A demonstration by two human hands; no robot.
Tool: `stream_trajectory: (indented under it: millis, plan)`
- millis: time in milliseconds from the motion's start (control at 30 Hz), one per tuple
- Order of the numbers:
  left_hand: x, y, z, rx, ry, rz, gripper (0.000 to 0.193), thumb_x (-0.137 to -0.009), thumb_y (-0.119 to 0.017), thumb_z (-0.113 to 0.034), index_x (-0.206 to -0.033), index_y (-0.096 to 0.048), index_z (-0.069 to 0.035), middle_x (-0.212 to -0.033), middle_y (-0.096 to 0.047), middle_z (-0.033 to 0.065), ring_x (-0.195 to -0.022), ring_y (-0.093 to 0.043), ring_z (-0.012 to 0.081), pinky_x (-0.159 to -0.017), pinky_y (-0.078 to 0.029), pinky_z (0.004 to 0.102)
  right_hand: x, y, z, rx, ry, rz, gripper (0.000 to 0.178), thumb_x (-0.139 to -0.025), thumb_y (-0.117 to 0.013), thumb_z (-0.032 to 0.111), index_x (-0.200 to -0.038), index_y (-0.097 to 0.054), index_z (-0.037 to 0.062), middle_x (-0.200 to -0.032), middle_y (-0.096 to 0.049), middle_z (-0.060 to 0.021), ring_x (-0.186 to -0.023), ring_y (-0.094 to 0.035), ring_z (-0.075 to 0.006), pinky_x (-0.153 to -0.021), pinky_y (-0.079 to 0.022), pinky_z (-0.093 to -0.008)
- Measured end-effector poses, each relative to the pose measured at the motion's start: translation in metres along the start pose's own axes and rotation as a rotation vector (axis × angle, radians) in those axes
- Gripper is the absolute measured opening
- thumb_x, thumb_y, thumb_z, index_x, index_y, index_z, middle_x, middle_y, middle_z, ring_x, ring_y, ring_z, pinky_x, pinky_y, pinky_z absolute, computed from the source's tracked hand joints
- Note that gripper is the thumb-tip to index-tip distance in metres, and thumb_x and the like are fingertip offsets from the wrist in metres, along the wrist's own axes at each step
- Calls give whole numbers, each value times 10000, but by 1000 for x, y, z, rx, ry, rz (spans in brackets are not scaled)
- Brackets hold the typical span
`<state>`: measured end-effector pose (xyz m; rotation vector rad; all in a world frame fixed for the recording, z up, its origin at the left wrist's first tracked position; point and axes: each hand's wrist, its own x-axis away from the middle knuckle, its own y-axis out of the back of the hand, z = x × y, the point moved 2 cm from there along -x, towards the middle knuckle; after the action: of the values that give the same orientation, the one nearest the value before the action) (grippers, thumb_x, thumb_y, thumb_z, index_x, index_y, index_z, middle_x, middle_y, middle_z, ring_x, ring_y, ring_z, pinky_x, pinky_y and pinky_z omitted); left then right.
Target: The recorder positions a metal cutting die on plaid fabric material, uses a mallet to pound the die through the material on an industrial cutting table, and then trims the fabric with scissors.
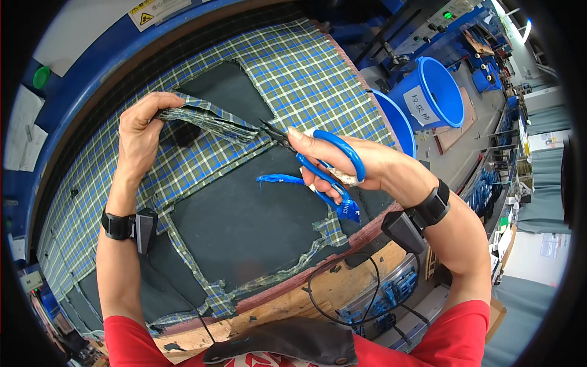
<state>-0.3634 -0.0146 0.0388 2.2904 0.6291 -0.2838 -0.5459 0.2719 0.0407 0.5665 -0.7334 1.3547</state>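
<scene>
A stack of plaid fabric pieces (214, 122) is pinched at its left end in my left hand (142, 125), its layered edges facing me. My right hand (330, 160) grips scissors (335, 144) with blue handles and dark blades. The blade tips are at the right end of the stack; whether they touch it, I cannot tell. A blue strip (280, 178) juts leftward from near the handles. Below both hands lies a layered plaid fabric sheet (306, 73) in green, blue and white, with cut-out openings showing a dark surface (244, 214).
Two blue buckets (435, 92) stand beyond the table's right side, one with a white label. A wooden ledge (342, 284) and a black cable (312, 293) are near my body. A blue machine frame (110, 79) curves along the far left.
</scene>
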Motion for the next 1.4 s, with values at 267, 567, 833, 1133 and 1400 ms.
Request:
stream_trajectory:
  millis: [267,567,833,1133,1400]
  plan:
    - [2,2,3,40,10,32,481,-702,-435,221,-1028,-726,18,-1095,-734,106,-1091,-683,228,-990,-514,335,-9,-4,3,-10,6,-24,813,-944,-450,802,-655,-588,55,-551,-519,-50,-454,-540,-145,-429,-444,-270]
    - [4,7,10,102,8,8,484,-692,-442,223,-1032,-722,23,-1101,-732,114,-1095,-681,222,-989,-512,331,3,2,3,146,34,-85,772,-975,-442,768,-735,-591,50,-573,-506,-23,-469,-502,-117,-446,-389,-262]
    - [6,9,9,118,12,-2,491,-705,-444,211,-1042,-741,13,-1096,-737,106,-1092,-684,220,-999,-513,330,29,0,-10,175,6,-1,926,-859,-403,921,-840,-628,23,-681,-551,-43,-608,-542,-122,-544,-435,-260]
    - [9,9,6,99,12,14,475,-702,-450,209,-1029,-736,16,-1081,-739,110,-1081,-693,222,-983,-524,327,16,3,-7,280,-41,-51,861,-931,-375,852,-808,-623,38,-615,-547,-35,-568,-569,-138,-553,-457,-272]
    - [18,14,-1,50,-31,65,489,-659,-436,211,-1006,-726,24,-1062,-739,125,-1094,-698,257,-997,-530,361,4,14,11,399,4,-2,934,-822,-452,937,-753,-659,29,-597,-546,-44,-548,-589,-143,-497,-451,-290]
